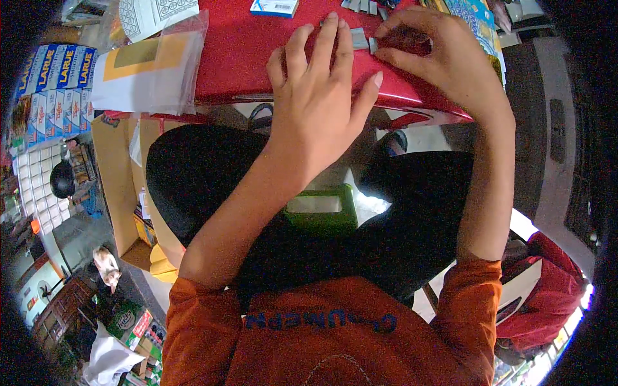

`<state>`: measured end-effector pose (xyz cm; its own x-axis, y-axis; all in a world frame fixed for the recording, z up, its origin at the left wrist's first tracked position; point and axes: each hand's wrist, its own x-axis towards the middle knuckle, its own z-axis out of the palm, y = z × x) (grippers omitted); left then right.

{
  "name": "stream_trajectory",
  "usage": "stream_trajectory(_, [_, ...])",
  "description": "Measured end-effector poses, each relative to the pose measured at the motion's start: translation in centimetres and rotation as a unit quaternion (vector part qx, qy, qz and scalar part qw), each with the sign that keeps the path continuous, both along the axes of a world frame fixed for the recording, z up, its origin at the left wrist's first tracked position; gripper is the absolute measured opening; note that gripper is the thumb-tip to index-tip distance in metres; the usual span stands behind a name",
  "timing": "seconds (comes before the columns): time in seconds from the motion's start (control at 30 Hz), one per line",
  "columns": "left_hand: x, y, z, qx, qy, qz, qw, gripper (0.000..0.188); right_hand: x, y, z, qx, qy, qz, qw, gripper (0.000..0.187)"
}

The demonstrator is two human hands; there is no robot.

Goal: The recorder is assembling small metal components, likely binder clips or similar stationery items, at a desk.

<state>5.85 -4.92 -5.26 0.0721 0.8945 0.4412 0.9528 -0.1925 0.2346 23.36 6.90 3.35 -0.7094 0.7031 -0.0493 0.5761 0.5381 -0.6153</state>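
Note:
My left hand (318, 96) lies palm down on the red tabletop (241, 55), its fingers stretched out and apart. A small flat grey strip (358, 40) lies beside the tip of its index finger. To the right, my right hand (444, 55) is curled, with thumb and index finger closing on a small grey piece (373, 45) at the strip's right end. Several similar grey pieces (364, 6) lie at the far edge of the view. A small blue-and-white box (273, 8) rests beyond my left fingers.
Clear plastic sleeves with papers (151, 74) lie at the table's left. Colourful printed packets (475, 22) are at the far right. Below the tabletop stand an open cardboard box (119, 193) and a green plastic object (338, 209). Stacked blue cartons (61, 93) and a small animal (106, 267) are farther left.

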Motion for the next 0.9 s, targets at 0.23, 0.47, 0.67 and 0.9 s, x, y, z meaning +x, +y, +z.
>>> stream_trajectory(0.23, [0.1, 0.0, 0.0, 0.002, 0.002, -0.003, 1.0, 0.069, -0.7, -0.7, 1.4, 0.039, -0.07, -0.004, 0.997, 0.027])
stream_trajectory(0.47, [0.5, 0.0, -0.2, 0.023, -0.014, 0.008, 1.0, 0.069, -0.3, -0.7, 2.2, 0.008, -0.06, -0.045, 0.997, 0.023])
stream_trajectory(0.67, [0.2, -0.2, -0.2, 0.012, -0.018, 0.012, 1.0, 0.068, -2.0, -2.9, 3.8, 0.125, -0.112, -0.068, 0.983, 0.022])
stream_trajectory(0.9, [0.2, -0.1, -0.4, 0.02, -0.016, 0.013, 1.0, 0.066, -1.2, -1.2, 0.9, 0.065, -0.112, -0.051, 0.99, 0.025])
